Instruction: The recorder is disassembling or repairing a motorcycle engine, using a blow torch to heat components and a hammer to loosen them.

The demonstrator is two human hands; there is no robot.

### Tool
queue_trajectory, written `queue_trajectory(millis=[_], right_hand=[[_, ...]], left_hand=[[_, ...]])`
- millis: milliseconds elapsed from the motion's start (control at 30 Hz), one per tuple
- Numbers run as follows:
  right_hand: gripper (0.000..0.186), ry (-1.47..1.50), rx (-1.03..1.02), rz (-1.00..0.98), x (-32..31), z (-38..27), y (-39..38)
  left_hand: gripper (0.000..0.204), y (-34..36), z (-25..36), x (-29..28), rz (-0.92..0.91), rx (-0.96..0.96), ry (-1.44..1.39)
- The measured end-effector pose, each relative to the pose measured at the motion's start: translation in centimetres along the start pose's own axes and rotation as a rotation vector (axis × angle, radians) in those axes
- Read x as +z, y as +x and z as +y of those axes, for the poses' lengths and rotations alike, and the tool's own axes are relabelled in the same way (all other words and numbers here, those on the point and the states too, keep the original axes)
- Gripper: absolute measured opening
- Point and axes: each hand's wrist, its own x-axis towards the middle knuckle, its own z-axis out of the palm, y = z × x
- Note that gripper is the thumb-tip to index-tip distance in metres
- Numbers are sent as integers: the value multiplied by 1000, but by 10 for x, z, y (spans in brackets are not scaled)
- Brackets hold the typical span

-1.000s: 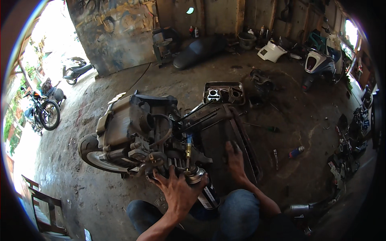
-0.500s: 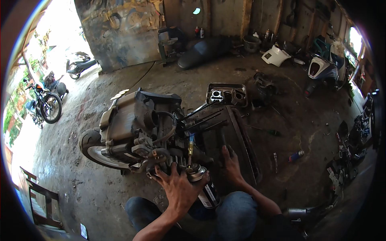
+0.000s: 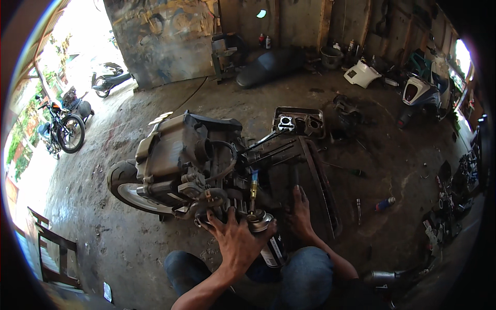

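Observation:
My left hand lies with fingers spread over the lower edge of a dark scooter engine. Its thumb rests across the shoulder of a gas canister, which leans between my knees. A brass torch nozzle rises from the canister, its tip close against the engine. Long studs stick out of the engine to the right. My right hand is closed around a dark, straight tool handle held upright; its upper end blends into the shadow, so its kind is unclear.
A metal tray with engine parts lies beyond the studs. A long dark metal frame lies right of my right hand. Farther right are a screwdriver, a socket tool and a blue can. The rear wheel is at left.
The whole view has shifted slightly, so everything sits a little farther right. My right hand and its tool have moved slightly; my left hand keeps its place on the engine.

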Motion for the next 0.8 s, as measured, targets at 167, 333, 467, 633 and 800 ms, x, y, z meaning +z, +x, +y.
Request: queue_trajectory(millis=[167,333,467,633,800], right_hand=[[48,-11,-42,146,6,-7,-5],[44,55,-36,182,-4,15,7],[41,88,-12,15,1,11,1],[40,170,24,222,-6,6,-4],[41,187,28,210,-16,11,-8]], left_hand=[[68,-3,-3,-2,33,13,-23],[79,2,-3,6,-1,-7,-4],[66,-2,-3,-3,20,-8,-42],[77,-2,-14,-1,-37,44,-90],[62,-6,-7,-23,-146,-5,-115]])
